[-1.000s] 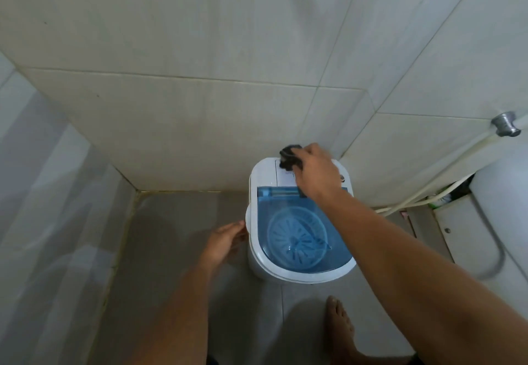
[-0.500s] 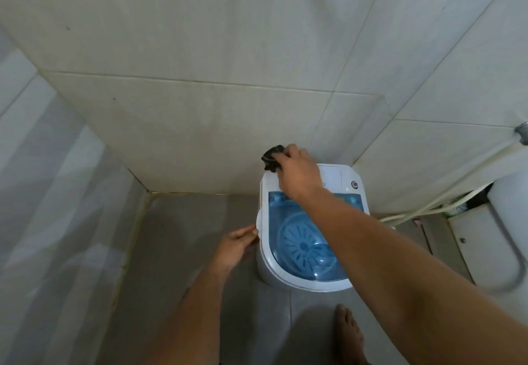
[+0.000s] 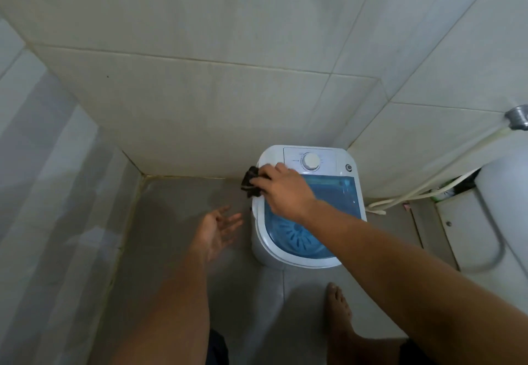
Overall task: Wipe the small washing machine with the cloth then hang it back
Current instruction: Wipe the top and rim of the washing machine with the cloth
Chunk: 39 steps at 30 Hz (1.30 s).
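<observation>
A small white washing machine [image 3: 343, 156] with a blue see-through lid stands on the floor in the tiled corner. Its round dial [image 3: 311, 161] sits on the back panel. My right hand [image 3: 283, 190] presses a dark crumpled cloth [image 3: 251, 182] against the machine's upper left edge; part of the cloth sticks out past my fingers. My left hand [image 3: 218, 229] hovers open, palm up, just left of the machine and apart from it.
Tiled walls close in behind and to the right. A pale hose [image 3: 423, 187] runs from a metal tap [image 3: 517, 117] down to the floor. A white toilet [image 3: 503, 222] stands at the right. My bare foot [image 3: 338, 307] is in front of the machine.
My right hand slid the cloth from the back panel over to the machine's left edge. My left hand let go of the machine's side and opened, drifting left.
</observation>
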{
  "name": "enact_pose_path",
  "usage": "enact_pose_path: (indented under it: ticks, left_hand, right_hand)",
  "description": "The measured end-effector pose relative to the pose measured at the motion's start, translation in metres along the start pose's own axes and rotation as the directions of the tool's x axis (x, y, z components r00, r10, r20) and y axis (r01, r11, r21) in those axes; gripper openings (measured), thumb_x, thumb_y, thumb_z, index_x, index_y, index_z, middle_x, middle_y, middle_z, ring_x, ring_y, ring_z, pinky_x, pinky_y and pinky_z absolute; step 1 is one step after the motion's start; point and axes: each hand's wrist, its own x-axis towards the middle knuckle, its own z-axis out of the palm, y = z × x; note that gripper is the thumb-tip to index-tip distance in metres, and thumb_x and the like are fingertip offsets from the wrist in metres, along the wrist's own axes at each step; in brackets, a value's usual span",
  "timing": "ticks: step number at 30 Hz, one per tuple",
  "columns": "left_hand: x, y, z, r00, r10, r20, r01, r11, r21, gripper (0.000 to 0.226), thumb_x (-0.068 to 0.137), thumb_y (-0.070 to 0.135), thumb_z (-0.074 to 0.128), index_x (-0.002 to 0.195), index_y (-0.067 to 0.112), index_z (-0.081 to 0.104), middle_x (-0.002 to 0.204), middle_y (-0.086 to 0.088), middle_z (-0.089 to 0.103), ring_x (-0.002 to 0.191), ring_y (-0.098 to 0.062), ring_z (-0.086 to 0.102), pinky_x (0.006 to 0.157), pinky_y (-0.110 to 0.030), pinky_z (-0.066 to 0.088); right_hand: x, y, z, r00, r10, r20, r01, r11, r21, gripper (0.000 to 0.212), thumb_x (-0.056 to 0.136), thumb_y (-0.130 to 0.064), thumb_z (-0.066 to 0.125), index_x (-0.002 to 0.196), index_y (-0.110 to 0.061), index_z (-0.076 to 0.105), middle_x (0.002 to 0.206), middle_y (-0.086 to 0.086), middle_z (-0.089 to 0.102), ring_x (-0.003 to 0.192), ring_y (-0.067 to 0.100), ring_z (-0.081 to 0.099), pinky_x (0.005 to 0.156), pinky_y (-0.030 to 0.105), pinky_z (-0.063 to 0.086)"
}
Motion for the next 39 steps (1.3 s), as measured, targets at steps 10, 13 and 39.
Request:
enact_pose_path:
  ticks: [10,13,39]
  left_hand:
    - [-0.025,-0.006,0.034,0.982,0.183,0.043,-0.187,0.926,0.328,0.026,0.097,0.020,0.059,0.123,0.020,0.065,0.114,-0.005,0.072,0.095,-0.015,0.069,0.094,-0.037,0.048]
    - [-0.028,-0.009,0.050,0.964,0.263,0.040,-0.257,0.884,0.391,0.029,0.096,0.018,0.062,0.126,0.020,0.065,0.112,-0.008,0.073,0.095,-0.020,0.067,0.093,-0.039,0.051]
    - [-0.035,-0.006,0.057,0.935,0.354,0.015,-0.274,0.695,0.665,0.035,0.098,0.017,0.060,0.133,0.015,0.063,0.113,-0.006,0.074,0.101,-0.020,0.071,0.092,-0.042,0.054]
  right_hand:
    - [-0.186,-0.043,0.018,0.800,-0.500,0.331,0.494,0.863,0.107,0.032,0.090,-0.031,0.066,0.122,-0.036,0.064,0.115,-0.003,0.060,0.102,0.023,0.058,0.083,0.036,0.047]
    - [-0.220,-0.014,-0.002,0.931,-0.327,0.163,0.298,0.938,0.176,0.038,0.096,-0.028,0.057,0.133,-0.030,0.059,0.126,0.001,0.058,0.108,0.023,0.055,0.088,0.036,0.048]
    - [-0.223,-0.025,0.046,0.556,0.795,-0.242,-0.569,0.576,0.587,0.044,0.089,-0.007,0.064,0.131,-0.019,0.059,0.132,0.014,0.045,0.117,0.034,0.050,0.102,0.048,0.046]
